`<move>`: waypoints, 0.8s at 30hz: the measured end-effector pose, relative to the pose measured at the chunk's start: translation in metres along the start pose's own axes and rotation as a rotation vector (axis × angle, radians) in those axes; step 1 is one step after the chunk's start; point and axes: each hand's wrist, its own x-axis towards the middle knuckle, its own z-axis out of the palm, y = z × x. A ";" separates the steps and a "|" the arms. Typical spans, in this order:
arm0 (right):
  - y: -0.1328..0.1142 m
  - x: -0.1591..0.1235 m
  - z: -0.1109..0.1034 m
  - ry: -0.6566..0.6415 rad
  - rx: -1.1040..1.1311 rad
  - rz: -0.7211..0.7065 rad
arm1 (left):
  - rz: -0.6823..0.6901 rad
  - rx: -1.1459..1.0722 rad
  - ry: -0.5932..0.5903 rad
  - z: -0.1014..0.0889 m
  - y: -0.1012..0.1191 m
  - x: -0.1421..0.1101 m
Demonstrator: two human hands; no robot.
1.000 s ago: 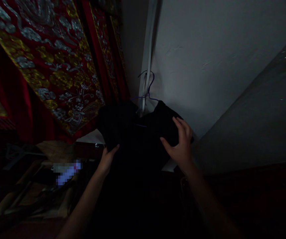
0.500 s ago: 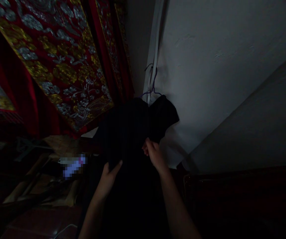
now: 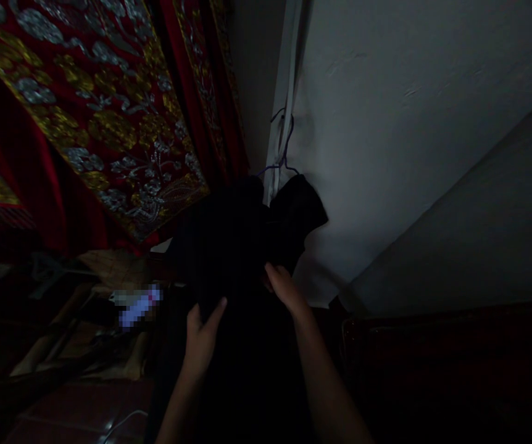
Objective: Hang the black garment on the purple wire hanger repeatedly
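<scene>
A black garment (image 3: pixel 242 246) hangs from a thin purple hanger (image 3: pixel 283 154) hooked on a white strip at the wall corner. My left hand (image 3: pixel 201 339) grips the garment's left edge, thumb on the front, fingers hidden behind the cloth. My right hand (image 3: pixel 282 287) is closed on the cloth near the garment's middle, just under the collar. The room is dark and the lower part of the garment fades into shadow.
Red hangings with gold and silver embroidery (image 3: pixel 103 117) fill the upper left. A white wall (image 3: pixel 386 123) is behind the garment, and a grey slanted surface (image 3: pixel 469 234) is at right. Dim clutter (image 3: pixel 108 320) lies on the lower left, dark furniture (image 3: pixel 432 370) at lower right.
My right hand moved from the garment's right shoulder to its middle and closed on the cloth. The right shoulder has folded in. My left hand slid slightly down.
</scene>
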 end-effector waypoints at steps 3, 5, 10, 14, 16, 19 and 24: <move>0.023 -0.026 -0.001 0.015 0.050 0.024 | 0.318 -0.042 0.298 -0.001 -0.012 0.012; 0.035 -0.047 -0.001 0.020 0.086 0.030 | 0.529 0.009 0.416 0.002 -0.017 0.012; 0.032 -0.079 -0.003 -0.047 0.172 0.059 | 0.622 0.265 -0.092 0.030 -0.020 -0.011; 0.019 -0.083 -0.006 0.006 0.167 0.043 | 0.615 0.385 -0.328 0.055 -0.023 -0.021; 0.018 -0.084 -0.007 0.050 0.162 0.011 | 0.564 0.387 -0.382 0.061 -0.023 -0.019; 0.019 -0.086 -0.009 0.072 0.172 -0.040 | 0.476 0.374 -0.503 0.062 -0.017 -0.015; 0.013 -0.093 -0.008 0.048 0.214 -0.124 | 0.352 0.225 -0.535 0.063 -0.006 -0.023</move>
